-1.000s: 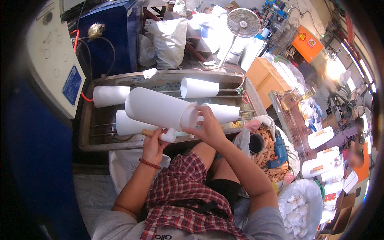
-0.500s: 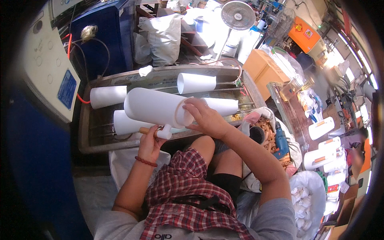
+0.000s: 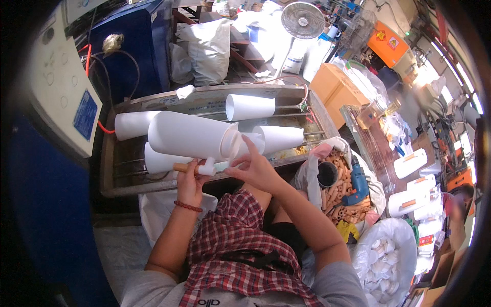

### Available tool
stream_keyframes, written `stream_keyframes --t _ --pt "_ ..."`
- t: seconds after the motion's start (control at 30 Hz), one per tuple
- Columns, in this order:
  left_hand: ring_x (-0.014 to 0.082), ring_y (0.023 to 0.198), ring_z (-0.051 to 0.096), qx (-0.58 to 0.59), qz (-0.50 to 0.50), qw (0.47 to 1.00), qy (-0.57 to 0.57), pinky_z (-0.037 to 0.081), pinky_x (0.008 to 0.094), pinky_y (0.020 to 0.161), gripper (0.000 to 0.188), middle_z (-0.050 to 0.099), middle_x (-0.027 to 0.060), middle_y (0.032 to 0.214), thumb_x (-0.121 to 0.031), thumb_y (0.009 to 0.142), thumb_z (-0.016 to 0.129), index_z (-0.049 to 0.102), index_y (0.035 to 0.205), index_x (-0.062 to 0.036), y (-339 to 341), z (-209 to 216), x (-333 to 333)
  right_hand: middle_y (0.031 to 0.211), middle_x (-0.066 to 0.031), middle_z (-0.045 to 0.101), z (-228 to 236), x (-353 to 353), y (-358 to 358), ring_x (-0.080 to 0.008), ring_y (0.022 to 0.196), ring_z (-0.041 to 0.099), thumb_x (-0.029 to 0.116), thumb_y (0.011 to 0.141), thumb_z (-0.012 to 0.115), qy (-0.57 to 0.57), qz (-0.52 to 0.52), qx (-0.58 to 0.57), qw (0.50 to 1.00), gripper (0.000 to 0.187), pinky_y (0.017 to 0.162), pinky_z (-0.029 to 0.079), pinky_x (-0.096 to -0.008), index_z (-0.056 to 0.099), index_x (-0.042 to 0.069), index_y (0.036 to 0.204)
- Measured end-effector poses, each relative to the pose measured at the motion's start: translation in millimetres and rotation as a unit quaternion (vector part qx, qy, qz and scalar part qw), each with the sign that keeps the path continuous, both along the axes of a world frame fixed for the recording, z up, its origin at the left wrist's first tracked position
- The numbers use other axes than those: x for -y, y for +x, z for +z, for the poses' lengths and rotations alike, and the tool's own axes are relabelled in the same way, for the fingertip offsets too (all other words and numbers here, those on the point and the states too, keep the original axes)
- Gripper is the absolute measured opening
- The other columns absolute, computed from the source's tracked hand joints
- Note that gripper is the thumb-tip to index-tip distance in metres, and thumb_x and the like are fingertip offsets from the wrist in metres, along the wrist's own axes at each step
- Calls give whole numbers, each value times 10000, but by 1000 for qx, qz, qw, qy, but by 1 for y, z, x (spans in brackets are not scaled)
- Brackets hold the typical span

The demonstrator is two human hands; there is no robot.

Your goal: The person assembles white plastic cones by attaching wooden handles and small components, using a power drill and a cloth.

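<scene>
My left hand (image 3: 189, 185) is closed around a tan stick-like handle with a white T-shaped head (image 3: 207, 167), just under a large white plastic cylinder (image 3: 186, 134). That cylinder lies tilted over the trough, its rounded end to the left and its rim to the right. A thin, pale strip (image 3: 234, 146) stands off the rim. My right hand (image 3: 258, 171) is at that rim, with thumb and fingers curled about the strip. What bears the cylinder's weight is partly hidden. Around it, more white cylinders (image 3: 250, 107) sit on metal rods in the trough.
The worn metal trough (image 3: 148, 188) spans the space before my knees. At right, a sack (image 3: 376, 192) holds many tan handles, a blue power drill (image 3: 356, 184) and a dark tube. A plastic-lined bin (image 3: 386, 261) contains white pieces. Beyond are a cardboard box (image 3: 337, 92) and a fan (image 3: 303, 20).
My right hand has moved down and toward me from the cylinder's end. The strip now stands away from the rim. The cylinder has shifted slightly left; my left hand keeps its grip.
</scene>
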State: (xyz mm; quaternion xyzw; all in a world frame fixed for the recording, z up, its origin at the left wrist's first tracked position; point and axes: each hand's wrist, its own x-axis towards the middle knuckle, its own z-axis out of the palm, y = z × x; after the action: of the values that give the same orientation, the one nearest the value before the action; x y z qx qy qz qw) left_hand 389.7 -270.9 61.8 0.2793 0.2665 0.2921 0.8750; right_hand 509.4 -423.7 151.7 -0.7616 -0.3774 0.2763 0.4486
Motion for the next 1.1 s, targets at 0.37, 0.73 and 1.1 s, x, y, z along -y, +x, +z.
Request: stream_keyframes --t 0.37,0.73,1.1 --pt "197 860 626 -21 -18 999 -21 574 322 679 197 607 97 908 -109 901 525 525 1051 19 -4 2 4 1255 -200 486 -20 8 11 -301 860 623 130 789 610 -42 -14 295 955 778 744 503 -397 164 79 1425" --pt "172 856 587 -143 62 960 230 519 299 709 321 547 109 1030 -147 899 560 411 1147 -9 -10 -1 18 1028 -167 627 -55 14 -11 -175 637 644 358 896 572 84 -91 -366 922 674 473 446 -241 216 92 1403" --pt "177 965 582 -62 -170 934 308 501 320 828 424 590 100 1099 -251 948 503 418 1293 -20 0 57 -5 1058 -120 624 -38 147 -22 -174 796 646 235 904 569 259 -187 -192 928 453 598 503 -239 437 9 1275"
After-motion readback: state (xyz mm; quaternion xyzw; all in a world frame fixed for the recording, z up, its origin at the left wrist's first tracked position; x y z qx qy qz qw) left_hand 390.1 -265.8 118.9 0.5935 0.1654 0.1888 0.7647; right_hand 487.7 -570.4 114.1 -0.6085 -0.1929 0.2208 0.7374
